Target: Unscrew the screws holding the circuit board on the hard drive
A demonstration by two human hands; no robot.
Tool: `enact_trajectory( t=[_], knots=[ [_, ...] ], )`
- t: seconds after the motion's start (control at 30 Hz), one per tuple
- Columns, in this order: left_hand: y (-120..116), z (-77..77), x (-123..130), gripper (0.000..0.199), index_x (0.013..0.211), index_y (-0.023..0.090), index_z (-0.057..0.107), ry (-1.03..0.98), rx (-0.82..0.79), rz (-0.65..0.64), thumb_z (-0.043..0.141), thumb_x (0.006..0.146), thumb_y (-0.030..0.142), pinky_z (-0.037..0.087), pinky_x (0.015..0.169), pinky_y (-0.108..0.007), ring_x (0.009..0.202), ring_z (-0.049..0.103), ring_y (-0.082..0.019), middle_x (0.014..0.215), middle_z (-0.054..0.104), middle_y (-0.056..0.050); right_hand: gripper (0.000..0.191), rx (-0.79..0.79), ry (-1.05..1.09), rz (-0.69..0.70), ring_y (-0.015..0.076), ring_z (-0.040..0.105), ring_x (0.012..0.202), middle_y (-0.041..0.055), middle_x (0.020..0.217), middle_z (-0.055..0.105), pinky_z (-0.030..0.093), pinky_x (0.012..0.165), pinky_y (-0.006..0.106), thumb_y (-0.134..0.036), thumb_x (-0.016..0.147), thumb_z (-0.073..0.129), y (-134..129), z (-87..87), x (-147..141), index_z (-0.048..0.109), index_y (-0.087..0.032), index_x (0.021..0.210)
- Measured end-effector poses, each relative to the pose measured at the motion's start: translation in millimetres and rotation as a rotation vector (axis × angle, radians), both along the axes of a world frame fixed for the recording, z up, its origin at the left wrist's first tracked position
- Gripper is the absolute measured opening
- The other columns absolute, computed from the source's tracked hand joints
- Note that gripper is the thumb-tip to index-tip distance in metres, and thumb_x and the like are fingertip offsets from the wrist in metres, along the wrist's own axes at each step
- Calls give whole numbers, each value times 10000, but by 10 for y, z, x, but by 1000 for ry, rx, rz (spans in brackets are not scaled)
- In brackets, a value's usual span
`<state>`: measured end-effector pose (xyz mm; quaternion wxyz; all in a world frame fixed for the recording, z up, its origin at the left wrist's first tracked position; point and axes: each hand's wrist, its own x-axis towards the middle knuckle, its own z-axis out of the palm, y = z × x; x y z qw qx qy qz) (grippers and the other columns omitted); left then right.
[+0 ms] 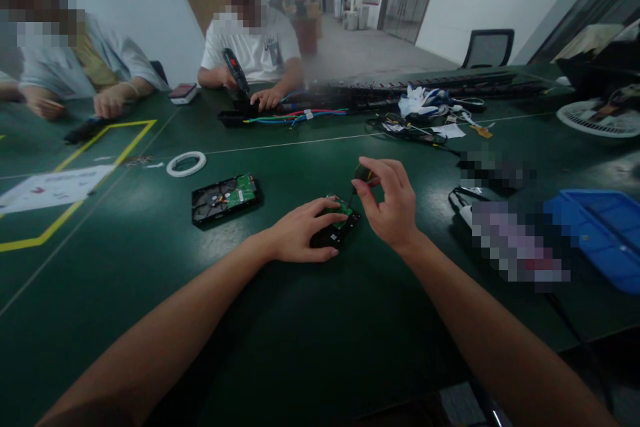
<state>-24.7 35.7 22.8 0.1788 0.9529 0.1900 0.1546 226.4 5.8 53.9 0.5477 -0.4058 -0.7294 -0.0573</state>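
Observation:
A hard drive [335, 236] with a green circuit board lies on the green table in front of me, partly hidden under my fingers. My left hand [299, 232] rests over it, thumb at the near edge and fingers across the board, gripping it. In a pinch, my right hand [393, 207] holds a small screwdriver [364, 175] by its dark handle. The thin shaft points down at the drive's right side; whether the tip sits in a screw is too small to tell. Another hard drive [225, 199], board side up, lies to the left, untouched.
A white ring [186, 164] lies beyond the second drive. Cables and white gloves [420, 101] are heaped at the far right, a blue bin [600, 233] nearer. Across the table a person [250, 53] holds a power tool [235, 71]; another person [95, 73] sits left.

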Motion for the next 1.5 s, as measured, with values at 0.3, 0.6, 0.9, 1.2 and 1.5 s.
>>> enact_trajectory(
  t=[0.3, 0.6, 0.9, 1.2, 1.5],
  knots=[
    [0, 17, 5, 812, 1631, 255, 484, 1, 9, -15, 754, 956, 616, 424, 1285, -642, 1590, 424, -439, 1662, 456, -185, 430, -4, -1, -7, 241, 671, 1060, 61, 1225, 654, 678, 872, 447, -250, 1058, 642, 13, -19, 7, 602, -369, 1469],
    [-7, 5, 5, 796, 1621, 270, 504, -39, 7, -10, 764, 948, 606, 438, 1274, -650, 1577, 444, -446, 1644, 484, -174, 490, -43, -10, 32, 251, 721, 1093, 80, 1358, 683, 689, 900, 461, -206, 1060, 561, -13, -22, 1, 546, -349, 1528],
    [-6, 6, 8, 811, 1615, 229, 514, -16, 17, -5, 761, 949, 621, 439, 1277, -638, 1566, 455, -447, 1656, 457, -197, 493, -24, -2, 37, 257, 686, 1142, 87, 1331, 655, 711, 814, 420, -201, 1036, 603, -15, -20, -9, 566, -345, 1506],
    [-6, -8, 4, 780, 1595, 254, 536, -18, 14, 4, 759, 949, 629, 431, 1276, -658, 1580, 434, -453, 1661, 462, -182, 537, -34, -18, 32, 276, 713, 1153, 88, 1388, 676, 696, 905, 475, -204, 1058, 570, 9, -59, 22, 517, -354, 1572],
    [6, -4, 5, 786, 1603, 241, 528, -1, 16, -10, 740, 963, 644, 426, 1281, -651, 1583, 426, -447, 1663, 451, -191, 537, -39, -3, 30, 265, 708, 1110, 92, 1384, 661, 704, 853, 455, -238, 1061, 591, -11, -43, 16, 526, -368, 1578]
  ],
)
